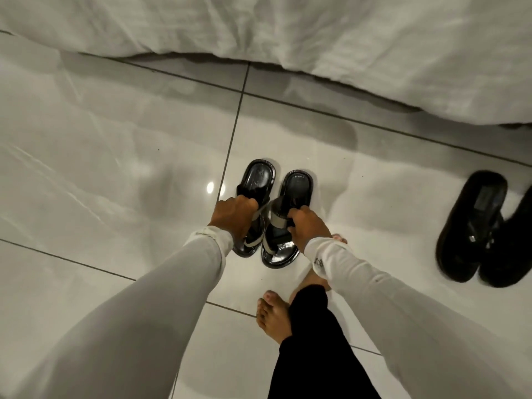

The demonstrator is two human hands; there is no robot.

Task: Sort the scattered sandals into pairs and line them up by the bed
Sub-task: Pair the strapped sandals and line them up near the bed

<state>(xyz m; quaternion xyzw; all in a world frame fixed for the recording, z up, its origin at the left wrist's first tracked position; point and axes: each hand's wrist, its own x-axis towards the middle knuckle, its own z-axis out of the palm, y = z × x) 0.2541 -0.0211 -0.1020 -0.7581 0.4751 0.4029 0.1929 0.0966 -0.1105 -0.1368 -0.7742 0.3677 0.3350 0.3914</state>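
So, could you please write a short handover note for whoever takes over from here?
Left hand: gripping the strap of the left strapped sandal.
Right hand: gripping the strap of the right strapped sandal.
Both sandals are side by side, heels toward the bed; whether they rest on the floor is unclear.
Done: black pair together on the right.
Left: set this pair down in line with the black pair.

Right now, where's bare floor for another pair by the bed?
Bare tile left of the striped sandals, along the bedsheet. Another gap between them and the black sandals. Crowded where left hand and right hand grip.
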